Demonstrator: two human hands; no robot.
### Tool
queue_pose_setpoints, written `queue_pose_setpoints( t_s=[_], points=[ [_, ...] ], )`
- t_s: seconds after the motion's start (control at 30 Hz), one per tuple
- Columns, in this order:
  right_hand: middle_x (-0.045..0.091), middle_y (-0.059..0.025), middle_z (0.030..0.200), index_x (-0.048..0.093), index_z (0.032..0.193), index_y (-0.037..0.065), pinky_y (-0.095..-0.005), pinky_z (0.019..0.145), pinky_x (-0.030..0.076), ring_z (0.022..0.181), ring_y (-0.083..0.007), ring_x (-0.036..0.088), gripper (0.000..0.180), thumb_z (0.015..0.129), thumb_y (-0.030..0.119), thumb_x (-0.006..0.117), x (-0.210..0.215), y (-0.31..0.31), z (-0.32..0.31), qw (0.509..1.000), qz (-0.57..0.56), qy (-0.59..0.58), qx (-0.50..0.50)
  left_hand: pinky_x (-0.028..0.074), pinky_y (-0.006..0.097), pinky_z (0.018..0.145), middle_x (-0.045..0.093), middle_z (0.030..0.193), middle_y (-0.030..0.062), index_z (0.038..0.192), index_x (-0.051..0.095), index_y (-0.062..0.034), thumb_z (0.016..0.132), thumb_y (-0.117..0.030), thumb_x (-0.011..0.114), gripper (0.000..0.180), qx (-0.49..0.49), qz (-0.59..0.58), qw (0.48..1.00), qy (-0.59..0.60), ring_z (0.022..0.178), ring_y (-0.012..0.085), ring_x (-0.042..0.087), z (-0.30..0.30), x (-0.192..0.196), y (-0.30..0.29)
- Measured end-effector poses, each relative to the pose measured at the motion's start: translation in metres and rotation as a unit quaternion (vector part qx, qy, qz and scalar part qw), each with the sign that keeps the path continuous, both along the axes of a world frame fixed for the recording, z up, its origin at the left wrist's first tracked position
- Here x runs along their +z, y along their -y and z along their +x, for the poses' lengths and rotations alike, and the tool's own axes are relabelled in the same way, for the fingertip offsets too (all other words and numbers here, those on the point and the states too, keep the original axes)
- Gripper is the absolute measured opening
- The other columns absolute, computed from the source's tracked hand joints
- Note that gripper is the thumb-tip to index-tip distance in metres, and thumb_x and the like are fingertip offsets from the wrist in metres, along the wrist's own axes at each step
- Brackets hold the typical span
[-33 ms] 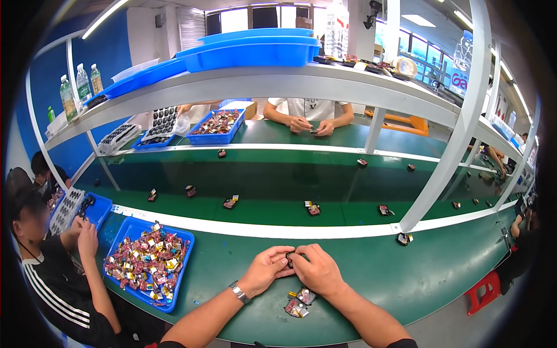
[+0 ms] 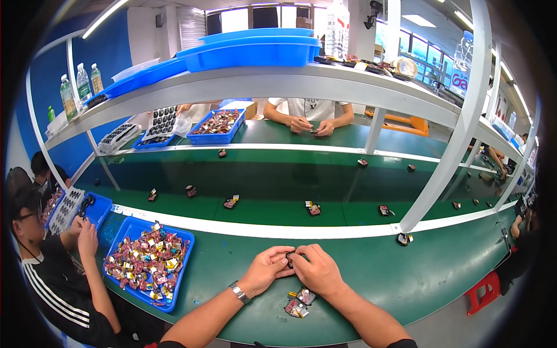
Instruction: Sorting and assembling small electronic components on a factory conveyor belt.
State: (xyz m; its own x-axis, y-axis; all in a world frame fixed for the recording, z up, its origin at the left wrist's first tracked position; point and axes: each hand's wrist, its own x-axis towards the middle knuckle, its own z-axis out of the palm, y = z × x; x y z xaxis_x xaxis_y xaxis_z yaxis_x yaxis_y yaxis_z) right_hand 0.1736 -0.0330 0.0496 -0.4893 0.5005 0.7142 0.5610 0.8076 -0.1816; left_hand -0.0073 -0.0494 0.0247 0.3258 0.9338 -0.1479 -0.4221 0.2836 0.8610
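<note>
Part (image 2: 290,260), small and dark, pinched between your left hand (image 2: 267,271) and right hand (image 2: 317,269), right of blue tray (image 2: 129,227). Looks kinda mid-job: loose units (image 2: 296,308) also right of tray, boards (image 2: 148,261) heaped inside probably left, can't tell finished count.

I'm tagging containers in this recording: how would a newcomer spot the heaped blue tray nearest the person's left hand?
Find the long green bench, then look left of the person's left hand. The heaped tray there is full of small red, white and yellow parts; the neighbouring blue tray farther back holds black pieces instead.
</note>
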Motion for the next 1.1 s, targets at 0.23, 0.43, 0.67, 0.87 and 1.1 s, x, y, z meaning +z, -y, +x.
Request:
queue_pose_setpoints(
  t_s=[0.23,0.43,0.67,0.87,1.1],
  points=[
    [0.061,-0.0057,0.092,0.068,0.087,0.005,-0.0335,0.069,0.053,0.084,-0.0228,0.061,0.017,0.071,0.002,0.073,-0.006,0.0,-0.005,0.999,0.008,-0.018,-0.031,0.054,0.039,0.099,0.06,0.124,0.0121,0.129,0.049,-0.0001,0.101,-0.005,0.048,0.029,0.006,0.019,0.999,-0.025,0.112,0.021,0.062,0.003,0.0,0.0],
    [0.062,-0.0064,0.095,0.068,0.089,0.004,-0.0331,0.07,0.054,0.085,-0.024,0.061,0.017,0.073,0.002,0.073,0.0,-0.001,-0.001,1.0,0.004,-0.009,-0.015,0.056,0.038,0.095,0.061,0.123,0.0129,0.126,0.051,0.0003,0.101,-0.006,0.049,0.025,0.026,0.031,0.999,-0.03,0.109,0.0201,0.063,0.005,0.0,0.0],
    [0.064,-0.0093,0.095,0.067,0.096,0.0,-0.0293,0.067,0.055,0.077,-0.0197,0.066,0.015,0.082,0.002,0.07,-0.004,-0.005,0.007,0.935,-0.284,-0.207,0.041,0.059,0.03,0.084,0.063,0.116,0.0123,0.123,0.053,0.0018,0.099,-0.005,0.053,0.024,0.055,0.061,0.996,-0.035,0.108,0.0174,0.063,0.008,-0.006,0.001],
    [0.066,-0.0101,0.091,0.066,0.099,-0.002,-0.0268,0.065,0.055,0.073,-0.0158,0.068,0.017,0.083,0.002,0.071,-0.013,-0.004,0.002,0.919,-0.311,-0.235,0.054,0.059,0.027,0.076,0.066,0.11,0.0106,0.119,0.055,0.0015,0.099,-0.006,0.053,0.02,0.077,0.081,0.99,-0.088,0.095,0.014,0.066,0.011,-0.01,0.002],
    [0.067,-0.007,0.085,0.067,0.096,-0.003,-0.0241,0.066,0.054,0.072,-0.0103,0.066,0.016,0.082,0.002,0.072,-0.011,-0.007,-0.002,0.898,-0.368,-0.239,0.029,0.059,0.028,0.076,0.065,0.109,0.0108,0.121,0.053,0.0008,0.1,-0.006,0.052,0.022,0.073,0.104,0.983,-0.132,0.094,0.0139,0.065,0.009,-0.011,0.001]
  ],
)
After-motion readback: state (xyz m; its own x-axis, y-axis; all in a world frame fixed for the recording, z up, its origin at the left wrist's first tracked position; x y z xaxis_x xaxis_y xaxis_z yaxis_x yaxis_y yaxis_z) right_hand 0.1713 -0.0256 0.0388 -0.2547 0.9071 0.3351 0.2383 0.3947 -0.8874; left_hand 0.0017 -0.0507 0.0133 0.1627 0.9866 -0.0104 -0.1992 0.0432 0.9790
